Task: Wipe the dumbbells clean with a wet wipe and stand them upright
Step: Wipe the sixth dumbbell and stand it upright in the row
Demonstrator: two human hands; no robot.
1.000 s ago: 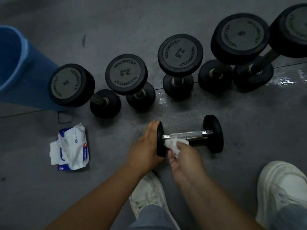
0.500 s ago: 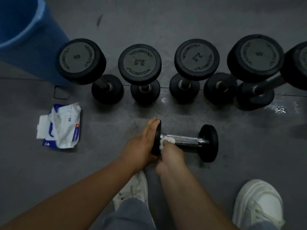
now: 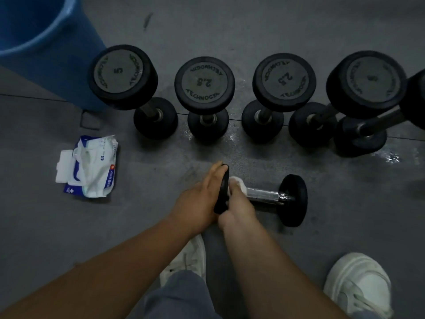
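Chrome bar [image 3: 264, 195] could roll under hard rubbing: left hand [image 3: 197, 203] lies flat-fingered against the dumbbell [image 3: 295, 199] end, right hand [image 3: 239, 208] clutches the wipe [image 3: 238, 181].

Black dumbbells [image 3: 292, 200] with chrome handle, blue bucket [image 3: 46, 42], white wipe [image 3: 238, 182], grey floor [image 3: 253, 24]

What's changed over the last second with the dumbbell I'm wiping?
The right hand slid the wipe left along the handle, up against the left head. The left hand stays flat on that head; the dumbbell still lies down, the row behind upright.
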